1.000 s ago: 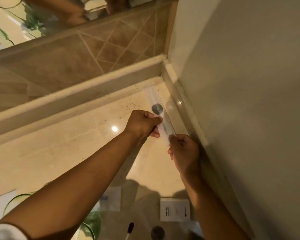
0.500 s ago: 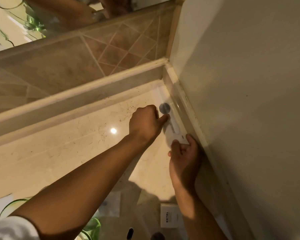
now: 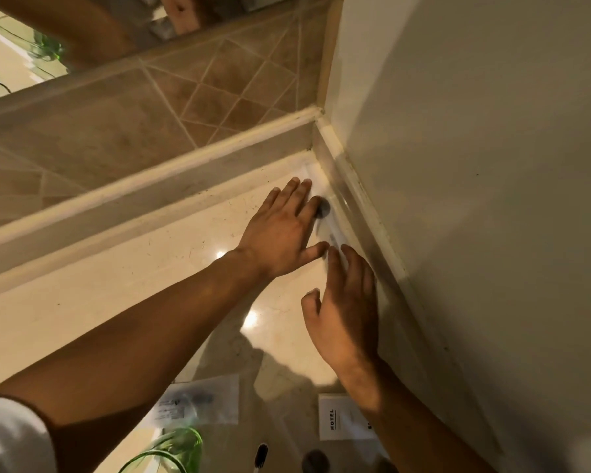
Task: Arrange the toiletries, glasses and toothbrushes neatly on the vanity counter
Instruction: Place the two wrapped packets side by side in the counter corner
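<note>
A long clear toiletry packet point(image 3: 331, 230) with a dark round spot lies flat on the marble vanity counter point(image 3: 123, 295), along the right wall skirting near the back corner. My left hand point(image 3: 284, 230) rests over its far end, fingers spread and flat. Over the packet's near end hovers my right hand point(image 3: 345, 302), fingers extended, gripping nothing. Most of the packet is hidden under the two hands.
Near the bottom lie a white "HOTEL" box point(image 3: 342, 418), a clear sachet point(image 3: 198, 404), a green-rimmed glass point(image 3: 171, 452), a toothbrush head point(image 3: 261, 455) and a dark round cap point(image 3: 316, 462). A tiled backsplash point(image 3: 185, 107) and the right wall point(image 3: 475, 199) close the corner.
Both hands pushed the packet against the right wall skirting, then let go and opened flat over it. The view shifted slightly closer to the corner.
</note>
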`<state>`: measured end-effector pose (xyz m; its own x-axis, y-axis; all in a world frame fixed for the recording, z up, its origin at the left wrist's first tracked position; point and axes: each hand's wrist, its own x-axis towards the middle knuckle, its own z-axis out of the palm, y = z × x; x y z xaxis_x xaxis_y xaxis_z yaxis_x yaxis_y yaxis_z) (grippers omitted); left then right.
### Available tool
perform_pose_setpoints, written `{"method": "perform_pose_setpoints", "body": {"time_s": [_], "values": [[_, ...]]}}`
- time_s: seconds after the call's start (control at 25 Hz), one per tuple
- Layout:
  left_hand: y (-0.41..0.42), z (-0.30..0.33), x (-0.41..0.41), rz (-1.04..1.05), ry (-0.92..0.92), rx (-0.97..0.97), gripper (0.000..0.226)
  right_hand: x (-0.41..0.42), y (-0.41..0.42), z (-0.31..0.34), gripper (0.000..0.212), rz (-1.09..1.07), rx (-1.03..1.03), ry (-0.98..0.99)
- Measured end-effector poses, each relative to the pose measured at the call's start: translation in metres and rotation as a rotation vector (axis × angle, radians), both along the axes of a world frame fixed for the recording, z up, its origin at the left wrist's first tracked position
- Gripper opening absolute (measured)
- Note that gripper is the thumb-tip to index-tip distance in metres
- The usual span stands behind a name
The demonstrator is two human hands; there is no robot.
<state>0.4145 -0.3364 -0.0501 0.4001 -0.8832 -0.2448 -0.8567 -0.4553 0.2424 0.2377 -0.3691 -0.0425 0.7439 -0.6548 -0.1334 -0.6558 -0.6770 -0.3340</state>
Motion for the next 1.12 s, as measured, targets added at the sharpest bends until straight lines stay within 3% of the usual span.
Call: {"method": "perform_pose_setpoints", "body": {"time_s": [0.28, 1.12], "values": [[-0.007, -0.005, 0.002, 0.041, -0.012, -0.003, 0.084, 0.0, 0.006, -0.009, 0.085, 0.052, 0.071, 0.162], [-0.021, -0.011, -0.004, 0.059, -0.042, 0.053, 0.095, 0.005, 0.001, -0.011, 0.086, 0.015, 0.058, 0.158]]}}
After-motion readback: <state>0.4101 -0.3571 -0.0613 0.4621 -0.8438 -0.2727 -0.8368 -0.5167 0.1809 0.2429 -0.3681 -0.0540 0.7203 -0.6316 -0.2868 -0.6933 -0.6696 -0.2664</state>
